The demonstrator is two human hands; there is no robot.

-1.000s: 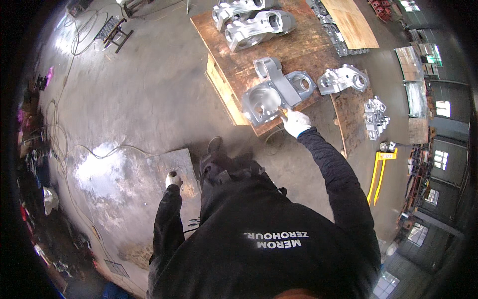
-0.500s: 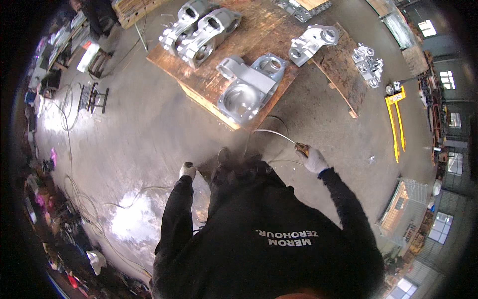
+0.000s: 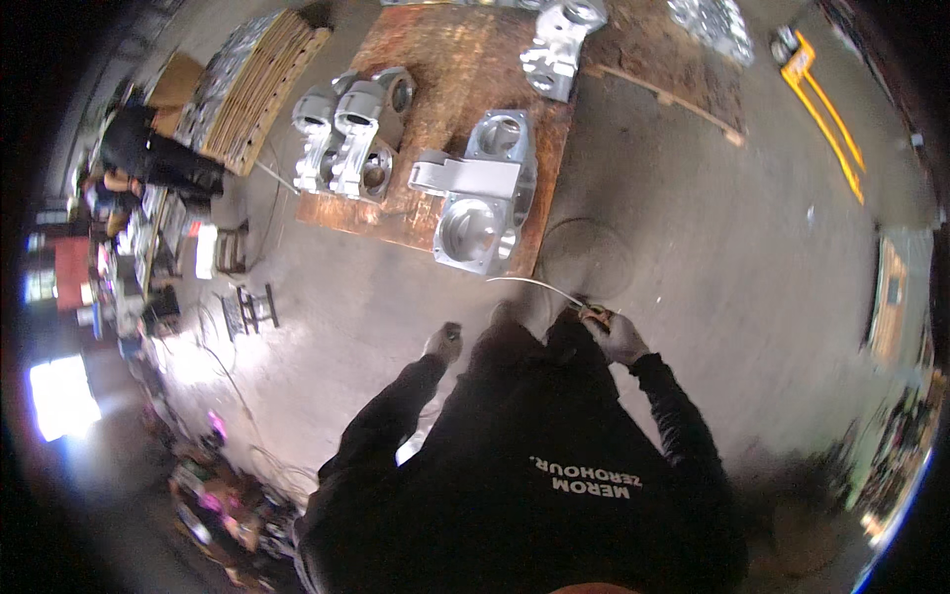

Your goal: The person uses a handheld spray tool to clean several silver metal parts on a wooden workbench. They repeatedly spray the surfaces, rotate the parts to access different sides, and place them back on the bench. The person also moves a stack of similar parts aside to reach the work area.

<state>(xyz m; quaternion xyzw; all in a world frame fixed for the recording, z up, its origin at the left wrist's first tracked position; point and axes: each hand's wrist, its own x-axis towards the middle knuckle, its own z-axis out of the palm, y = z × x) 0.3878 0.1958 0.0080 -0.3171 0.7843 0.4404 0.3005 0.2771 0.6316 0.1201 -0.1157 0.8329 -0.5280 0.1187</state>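
Note:
My right hand [image 3: 621, 342], in a white work glove, is closed around the brownish handle of an air blow gun [image 3: 544, 285]. Its long thin nozzle curves left toward the near edge of the wooden table [image 3: 396, 234]. My left hand [image 3: 444, 344], also gloved, is closed lower left of the table, with something small and dark at its top that I cannot make out. Closest to the nozzle is a large silver metal casting [image 3: 485, 193] with two round bores, lying at the table's near right corner. Neither hand touches it.
Two similar castings [image 3: 354, 129] stand on the table's left, and another casting [image 3: 561, 49] lies at its far right. A hose [image 3: 594, 252] loops on the floor. A yellow pallet jack [image 3: 826, 109] stands far right; a person [image 3: 158, 153] bends at the far left.
The view has turned, so the table and castings appear rotated and a person shows more fully at far left. The blow gun stays in my right hand; both hands remain closed.

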